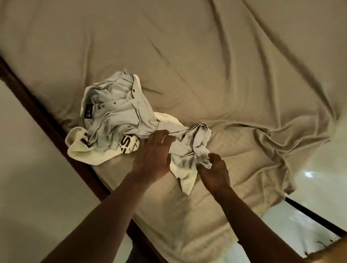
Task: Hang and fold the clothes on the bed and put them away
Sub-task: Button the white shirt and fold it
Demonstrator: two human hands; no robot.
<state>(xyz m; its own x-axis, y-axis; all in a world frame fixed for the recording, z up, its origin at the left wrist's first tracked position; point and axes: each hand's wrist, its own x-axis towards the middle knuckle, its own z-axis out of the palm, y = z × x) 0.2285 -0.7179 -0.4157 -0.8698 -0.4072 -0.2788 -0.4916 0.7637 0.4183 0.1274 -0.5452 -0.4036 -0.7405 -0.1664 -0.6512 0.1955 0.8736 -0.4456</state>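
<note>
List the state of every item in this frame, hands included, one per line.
grey shirt: crumpled, unfolded, lying on the bed on top of the cream garment.
cream garment: crumpled under the grey shirt, dark lettering showing.
bed sheet: wrinkled, its corner hanging loose over the bed's edge.
left hand: pressed flat on the clothes.
right hand: closed on a bunch of the grey shirt's fabric.

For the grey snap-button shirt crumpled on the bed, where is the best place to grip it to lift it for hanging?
Probably the collar end of the grey shirt, reached from the far side: its snap placket lies open and uppermost there, while the near end is bunched under the left hand and right hand.
</note>
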